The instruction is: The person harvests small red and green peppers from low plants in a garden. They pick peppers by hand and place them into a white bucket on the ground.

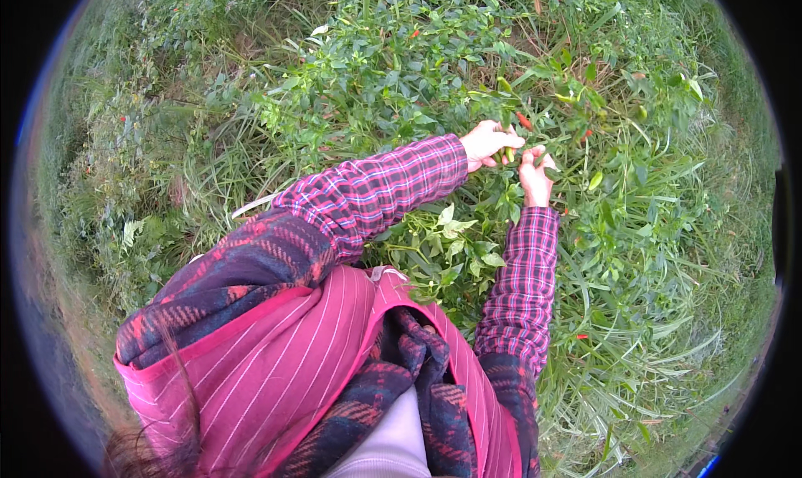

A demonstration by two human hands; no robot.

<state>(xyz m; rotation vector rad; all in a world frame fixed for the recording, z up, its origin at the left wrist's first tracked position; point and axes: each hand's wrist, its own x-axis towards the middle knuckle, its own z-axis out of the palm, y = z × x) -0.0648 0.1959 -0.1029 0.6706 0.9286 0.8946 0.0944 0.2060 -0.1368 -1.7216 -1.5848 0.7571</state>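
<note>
Ahead of my body, my left hand (492, 145) is curled with the thumb and fingers together around several green chili peppers (509, 155). Just right of it and closer to me, my right hand (537, 172) is bent in a pinch on a green sprig (552, 169) of the chili plant; leaves partly cover its fingers. A red chili pepper (525, 122) hangs beyond the fingertips of both hands. Another green chili pepper (504, 85) stands out farther up among the leaves.
Leafy chili bushes (401, 77) mixed with long grass (651, 353) surround me. A pale-leaved branch (448, 234) rises between my forearms. A red chili pepper (586, 135) shows to the right. My pink striped garment (269, 378) and plaid scarf (369, 396) hang below.
</note>
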